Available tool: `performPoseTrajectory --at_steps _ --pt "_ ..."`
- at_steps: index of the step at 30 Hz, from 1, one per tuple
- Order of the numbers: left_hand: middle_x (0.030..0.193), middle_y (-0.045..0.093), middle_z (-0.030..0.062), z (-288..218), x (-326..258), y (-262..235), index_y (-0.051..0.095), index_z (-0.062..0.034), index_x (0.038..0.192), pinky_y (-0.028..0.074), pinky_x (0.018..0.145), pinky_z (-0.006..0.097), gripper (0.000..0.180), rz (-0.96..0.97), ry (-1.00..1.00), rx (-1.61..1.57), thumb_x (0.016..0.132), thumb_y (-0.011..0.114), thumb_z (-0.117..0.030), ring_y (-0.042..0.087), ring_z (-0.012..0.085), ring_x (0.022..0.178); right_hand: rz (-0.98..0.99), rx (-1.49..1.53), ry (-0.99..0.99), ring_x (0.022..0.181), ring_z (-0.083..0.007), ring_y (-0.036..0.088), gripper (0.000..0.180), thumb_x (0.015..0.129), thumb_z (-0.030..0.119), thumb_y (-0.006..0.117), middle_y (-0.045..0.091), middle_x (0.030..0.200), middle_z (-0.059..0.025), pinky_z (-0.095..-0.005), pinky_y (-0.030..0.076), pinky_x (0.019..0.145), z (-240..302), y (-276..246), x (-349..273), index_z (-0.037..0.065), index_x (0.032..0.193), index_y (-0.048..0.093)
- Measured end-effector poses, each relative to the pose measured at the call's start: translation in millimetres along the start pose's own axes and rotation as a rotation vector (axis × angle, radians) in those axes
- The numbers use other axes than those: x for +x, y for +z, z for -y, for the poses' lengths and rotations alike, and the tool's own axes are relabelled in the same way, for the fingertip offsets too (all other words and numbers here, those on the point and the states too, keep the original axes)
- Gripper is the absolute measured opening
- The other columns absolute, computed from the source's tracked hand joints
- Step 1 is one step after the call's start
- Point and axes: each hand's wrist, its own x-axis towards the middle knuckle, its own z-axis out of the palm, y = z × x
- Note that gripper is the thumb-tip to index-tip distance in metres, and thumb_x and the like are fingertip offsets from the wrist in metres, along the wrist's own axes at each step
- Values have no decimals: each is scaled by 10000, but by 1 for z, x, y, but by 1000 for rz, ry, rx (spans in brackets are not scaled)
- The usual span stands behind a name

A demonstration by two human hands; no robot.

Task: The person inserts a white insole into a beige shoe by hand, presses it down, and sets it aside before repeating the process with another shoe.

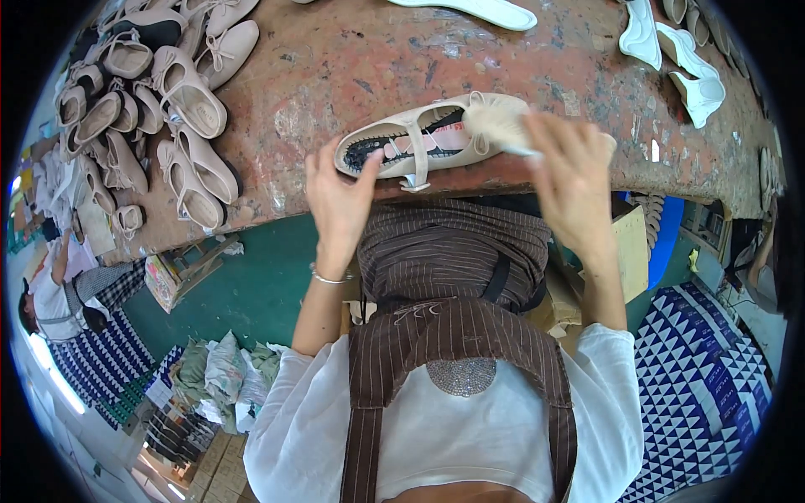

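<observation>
A beige strap shoe [387, 172] with a small bow lies on its sole near the table's front edge, toe to the right. Through its opening show a dark stitched inside and a pinkish printed patch. My left hand [340, 194] grips the heel end, thumb over the rim and fingers along the outer side. Smeared by motion, my right hand [574, 172] is closed on a long beige piece [501, 127] with a pale lower edge. That piece overlaps the shoe's toe; blur hides its exact kind, and whether it touches the shoe I cannot tell.
Many beige shoes [197, 101] crowd the worn reddish table [293, 84] at the left. White moulded pieces [698, 94] lie far right, and a white sole-shaped piece [486, 10] at the far edge. Cartons [631, 256] stand below right. Another person [63, 306] is at far left.
</observation>
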Motion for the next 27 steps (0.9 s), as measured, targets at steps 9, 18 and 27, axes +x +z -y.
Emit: performPoseTrajectory --at_steps 9,18,27 --pt "1156 474 102 -8 -3 8 518 30 1320 608 695 268 792 140 -69 -358 662 918 -154 651 176 892 69 464 -145 964 -275 646 225 699 -27 683 698 1029 -101 -386 483 892 28 87 31 50 892 769" --pt "1044 550 86 2 5 16 609 56 1161 566 627 263 626 68 -130 -542 683 907 -216 619 137 779 149 613 -119 965 -290 672 151 716 -26 669 724 949 -131 -402 532 876 41 113 48 10 840 747" --pt "752 585 27 19 15 28 697 66 930 480 461 220 200 36 -278 -685 818 786 -73 546 38 549 218 392 -200 1191 -283 601 239 726 -8 686 694 1147 -127 -400 484 999 49 118 42 30 953 752"
